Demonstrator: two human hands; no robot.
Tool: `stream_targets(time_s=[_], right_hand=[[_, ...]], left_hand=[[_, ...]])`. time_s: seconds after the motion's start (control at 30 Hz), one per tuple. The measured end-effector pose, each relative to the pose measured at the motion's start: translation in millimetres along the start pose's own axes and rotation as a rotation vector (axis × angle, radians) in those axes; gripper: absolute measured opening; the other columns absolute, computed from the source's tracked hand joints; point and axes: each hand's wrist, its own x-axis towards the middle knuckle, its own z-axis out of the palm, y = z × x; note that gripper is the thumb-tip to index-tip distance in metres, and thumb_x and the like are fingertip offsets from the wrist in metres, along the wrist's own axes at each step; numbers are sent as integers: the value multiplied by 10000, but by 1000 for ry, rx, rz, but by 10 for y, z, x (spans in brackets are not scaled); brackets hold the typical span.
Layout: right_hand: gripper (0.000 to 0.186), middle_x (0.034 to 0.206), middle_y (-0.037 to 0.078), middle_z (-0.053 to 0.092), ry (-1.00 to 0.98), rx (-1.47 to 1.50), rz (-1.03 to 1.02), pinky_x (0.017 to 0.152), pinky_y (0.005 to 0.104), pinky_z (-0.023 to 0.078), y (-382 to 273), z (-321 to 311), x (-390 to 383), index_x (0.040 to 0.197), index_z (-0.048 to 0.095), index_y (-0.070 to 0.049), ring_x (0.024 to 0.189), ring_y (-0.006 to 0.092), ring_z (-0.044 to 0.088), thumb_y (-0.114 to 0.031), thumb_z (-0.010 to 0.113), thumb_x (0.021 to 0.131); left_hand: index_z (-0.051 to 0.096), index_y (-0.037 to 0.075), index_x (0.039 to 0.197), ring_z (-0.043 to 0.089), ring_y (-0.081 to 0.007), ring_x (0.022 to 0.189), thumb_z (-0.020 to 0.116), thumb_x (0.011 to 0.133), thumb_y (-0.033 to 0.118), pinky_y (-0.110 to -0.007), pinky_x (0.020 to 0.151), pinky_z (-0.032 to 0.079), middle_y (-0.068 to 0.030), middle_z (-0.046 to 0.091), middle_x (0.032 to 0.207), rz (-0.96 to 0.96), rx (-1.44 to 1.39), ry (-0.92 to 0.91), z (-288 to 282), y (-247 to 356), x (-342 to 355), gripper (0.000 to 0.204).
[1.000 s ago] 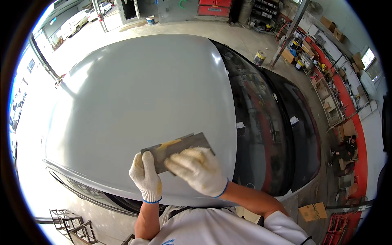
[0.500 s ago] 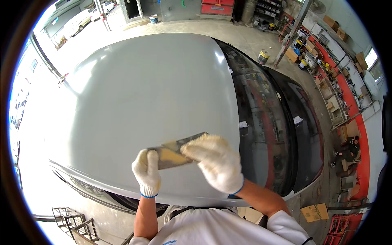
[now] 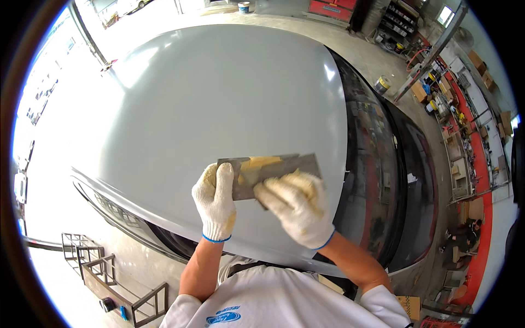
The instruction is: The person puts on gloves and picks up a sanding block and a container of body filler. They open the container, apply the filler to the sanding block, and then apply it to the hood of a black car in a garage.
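My left hand (image 3: 214,199), in a white knit glove with a blue cuff edge, grips a flat grey metal putty plate (image 3: 240,191) by its left end, thumb on top. Yellow putty (image 3: 261,162) is smeared along the plate's upper part. My right hand (image 3: 295,208), gloved alike and slightly blurred, lies over the plate's right half with fingers bent. A dark edge of what looks like a putty spreader (image 3: 263,205) peeks out below its fingers; the remainder is hidden. Both hands are above the grey car roof (image 3: 219,98).
Dark window glass (image 3: 372,153) borders the roof on the right. A metal frame stand (image 3: 109,284) is at lower left. Shelving and a workbench (image 3: 459,147) line the right wall, where a person (image 3: 464,238) sits. A bucket (image 3: 383,84) stands near a post (image 3: 432,52).
Both hands have shifted right and slightly up in the picture. The plate now lies flatter, with more of it showing, and my right hand has moved down across it. The view has shifted too.
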Motion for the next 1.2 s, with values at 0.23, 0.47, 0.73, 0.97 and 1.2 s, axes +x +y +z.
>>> stream_targets(time_s=[0.23,0.47,0.73,0.97,1.2], right_hand=[[407,1121,-31,658,39,69,-5,862,344,508,-14,87,111,1124,753,-157,980,170,625,-139,764,718],[429,1095,-32,659,-22,159,-27,847,350,511,-100,183,123,1177,732,-146,939,167,633,-131,748,749],[398,1107,20,691,22,231,107,877,382,518,2,-23,216,1158,739,-130,967,205,647,-30,722,774],[228,1141,116,717,-255,1144,739,941,313,569,236,-269,406,1133,706,14,1061,211,694,47,650,914],[377,1107,27,688,-5,-36,-8,868,357,501,311,-71,355,1102,749,-126,1030,202,658,-34,719,738]], left_hand=[[676,-51,996,504,-67,690,566,1018,201,-245,616,446,4,602,744,44,38,95,-136,-188,-56,277],[681,-44,1004,499,-67,725,573,1018,196,-246,653,451,-5,611,767,-7,-10,117,-232,-292,-62,264],[673,-52,973,524,-71,661,559,1012,181,-238,603,455,-4,595,726,15,29,12,-285,-253,16,262],[666,-19,901,384,-32,480,586,983,232,-230,434,317,32,517,643,25,3,-90,-201,-129,-7,276],[677,-54,983,538,-67,678,568,1002,180,-245,622,469,-9,625,736,12,19,83,-232,-159,30,258]])
